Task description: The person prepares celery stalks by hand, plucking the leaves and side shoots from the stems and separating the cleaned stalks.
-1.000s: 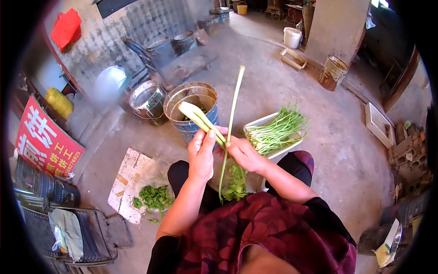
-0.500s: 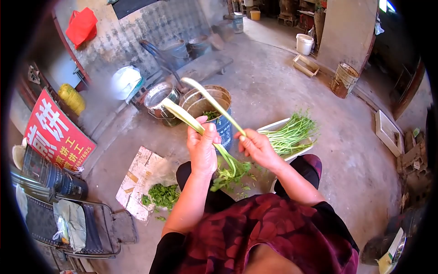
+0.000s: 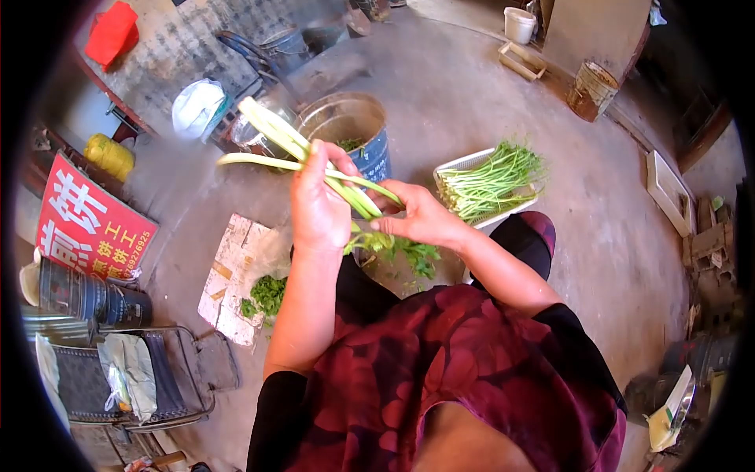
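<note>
Pale green celery stalks (image 3: 271, 127) slant across my lap, with their cut ends up and to the left and their leaves (image 3: 417, 258) hanging below. My left hand (image 3: 322, 200) is closed around the middle of the bunch. Lower down, my right hand (image 3: 421, 214) pinches a stalk that crosses the others, its thumb close to the bunch. Just beyond my hands stands a blue bucket (image 3: 377, 157) with some greens inside. To the right, thin-stemmed greens (image 3: 495, 185) lie in a white basket (image 3: 451, 167). Picked leaves (image 3: 267, 295) are heaped at the lower left.
A flattened white board (image 3: 228, 271) lies on the floor beside the leaf heap. A metal pot, partly hidden by the stalks, stands left of the bucket. Farther left are a red sign (image 3: 94, 224) and a black folding chair (image 3: 169, 370). A rusty bucket (image 3: 591, 93) stands at the upper right.
The single stalk in my right hand has swung down and now lies across the bunch in my left hand. My hands are closer together, and the view has shifted.
</note>
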Tool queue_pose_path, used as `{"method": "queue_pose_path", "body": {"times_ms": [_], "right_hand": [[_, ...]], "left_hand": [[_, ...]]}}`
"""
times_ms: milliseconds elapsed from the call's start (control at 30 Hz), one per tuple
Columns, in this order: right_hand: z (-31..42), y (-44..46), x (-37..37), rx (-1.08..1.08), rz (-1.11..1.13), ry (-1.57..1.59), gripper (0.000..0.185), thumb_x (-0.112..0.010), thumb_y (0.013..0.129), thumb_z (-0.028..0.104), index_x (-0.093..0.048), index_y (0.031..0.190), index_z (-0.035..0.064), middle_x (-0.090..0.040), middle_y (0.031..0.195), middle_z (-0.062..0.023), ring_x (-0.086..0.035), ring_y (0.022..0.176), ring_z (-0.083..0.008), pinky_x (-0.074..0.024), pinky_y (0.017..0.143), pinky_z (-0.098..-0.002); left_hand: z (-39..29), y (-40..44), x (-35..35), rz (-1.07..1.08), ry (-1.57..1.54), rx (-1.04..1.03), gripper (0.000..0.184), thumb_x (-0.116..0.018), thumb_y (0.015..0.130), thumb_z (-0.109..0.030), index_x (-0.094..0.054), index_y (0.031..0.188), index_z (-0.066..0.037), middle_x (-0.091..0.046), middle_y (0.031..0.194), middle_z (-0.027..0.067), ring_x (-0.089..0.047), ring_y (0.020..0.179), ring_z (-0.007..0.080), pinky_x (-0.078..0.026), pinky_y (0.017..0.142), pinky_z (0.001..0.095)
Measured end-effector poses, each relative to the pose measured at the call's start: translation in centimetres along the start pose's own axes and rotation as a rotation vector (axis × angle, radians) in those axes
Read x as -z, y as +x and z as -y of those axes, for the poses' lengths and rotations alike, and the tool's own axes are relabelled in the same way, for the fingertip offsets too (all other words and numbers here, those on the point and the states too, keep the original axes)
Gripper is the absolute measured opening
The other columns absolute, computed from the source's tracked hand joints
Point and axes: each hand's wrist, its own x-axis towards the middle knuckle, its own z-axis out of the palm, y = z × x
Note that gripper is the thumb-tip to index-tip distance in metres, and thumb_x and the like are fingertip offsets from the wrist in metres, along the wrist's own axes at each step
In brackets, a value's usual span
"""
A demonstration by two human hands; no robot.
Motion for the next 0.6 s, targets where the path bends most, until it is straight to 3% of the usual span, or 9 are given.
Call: {"method": "queue_pose_path", "body": {"times_ms": [33, 233, 300, 367, 400, 433, 500, 533, 600], "right_hand": [[-0.5, 0.0, 0.2, -0.05, 0.027, 0.009, 0.021, -0.063, 0.075, 0.01, -0.054, 0.092, 0.0019, -0.054, 0.075, -0.0013, -0.048, 0.07, -0.007, -0.0412, 0.064, -0.0243], [0.3, 0.0, 0.3, -0.076, 0.141, -0.005, 0.009, -0.056, 0.08, 0.011, -0.053, 0.081, 0.0024, -0.049, 0.063, 0.0018, -0.043, 0.063, -0.0047, -0.0383, 0.056, -0.0229], [-0.4, -0.2, -0.1, -0.054, 0.142, -0.058, 0.011, -0.053, 0.082, 0.014, -0.052, 0.081, 0.0033, -0.048, 0.062, 0.0003, -0.045, 0.061, -0.0077, -0.039, 0.056, -0.0256], [-0.6, -0.4, -0.5, -0.023, 0.088, -0.121, 0.013, -0.052, 0.084, 0.017, -0.051, 0.081, 0.0038, -0.049, 0.061, -0.0031, -0.047, 0.058, -0.0124, -0.0398, 0.055, -0.0282], [0.0, -0.2, -0.3, 0.01, 0.05, -0.388, 0.012, -0.051, 0.081, 0.016, -0.048, 0.078, 0.0044, -0.051, 0.063, -0.0109, -0.053, 0.059, -0.0251, -0.0415, 0.054, -0.0352], [0.5, 0.0, -0.2, 0.052, 0.018, -0.505, 0.011, -0.051, 0.08, 0.014, -0.047, 0.077, 0.0045, -0.052, 0.064, -0.0125, -0.054, 0.062, -0.0277, -0.0415, 0.054, -0.0371], [1.8, 0.3, 0.0, 0.131, -0.052, -0.74, 0.01, -0.051, 0.076, 0.012, -0.045, 0.075, 0.0046, -0.053, 0.067, -0.0158, -0.055, 0.066, -0.033, -0.0416, 0.054, -0.041], [2.8, 0.5, 0.0, 0.164, -0.093, -0.835, 0.011, -0.053, 0.069, 0.008, -0.044, 0.073, 0.0048, -0.053, 0.067, -0.0143, -0.055, 0.067, -0.0325, -0.042, 0.053, -0.0425], [2.5, 0.8, 0.3, 0.263, -0.16, -0.974, 0.012, -0.055, 0.067, 0.009, -0.044, 0.073, 0.0054, -0.052, 0.066, -0.0127, -0.055, 0.064, -0.0314, -0.043, 0.053, -0.0414]], "left_hand": [[-0.1, 0.2, -0.2, 0.021, -0.011, -0.039, 0.028, -0.042, 0.088, -0.031, -0.051, 0.081, -0.006, -0.047, 0.064, 0.0033, -0.045, 0.064, 0.0159, -0.039, 0.065, 0.0306], [-2.4, 0.6, -0.1, 0.096, -0.212, -0.018, 0.033, -0.044, 0.087, -0.038, -0.052, 0.08, -0.007, -0.042, 0.06, 0.001, -0.041, 0.058, 0.0138, -0.036, 0.059, 0.0279], [-3.5, 1.2, 1.0, 0.242, -0.297, -0.021, 0.034, -0.044, 0.086, -0.039, -0.053, 0.081, -0.006, -0.042, 0.06, 0.0009, -0.04, 0.057, 0.0143, -0.036, 0.059, 0.0283], [-3.9, 1.2, 0.6, 0.143, -0.236, -0.078, 0.031, -0.047, 0.086, -0.035, -0.053, 0.081, -0.006, -0.044, 0.061, 0.0016, -0.041, 0.057, 0.0142, -0.036, 0.058, 0.0285], [-3.7, 0.9, -0.3, 0.044, -0.149, -0.122, 0.029, -0.048, 0.086, -0.034, -0.053, 0.081, -0.005, -0.045, 0.061, 0.0019, -0.042, 0.058, 0.0142, -0.037, 0.058, 0.0285], [-3.5, 0.7, -0.9, -0.054, -0.063, -0.162, 0.028, -0.049, 0.085, -0.033, -0.053, 0.081, -0.005, -0.046, 0.062, 0.0023, -0.043, 0.059, 0.0143, -0.037, 0.058, 0.0285], [-1.8, 0.2, 0.0, -0.034, 0.126, -0.166, 0.022, -0.053, 0.084, -0.026, -0.054, 0.085, -0.004, -0.055, 0.074, 0.0063, -0.051, 0.07, 0.0162, -0.041, 0.066, 0.0306], [-1.0, -0.5, -0.1, -0.064, 0.192, -0.126, 0.021, -0.053, 0.084, -0.025, -0.054, 0.086, -0.004, -0.057, 0.078, 0.0073, -0.053, 0.073, 0.0168, -0.042, 0.068, 0.0312], [0.2, -1.4, 0.5, -0.092, 0.224, -0.066, 0.018, -0.053, 0.084, -0.021, -0.055, 0.087, -0.004, -0.059, 0.088, 0.0099, -0.055, 0.079, 0.0169, -0.044, 0.069, 0.0309]]}}
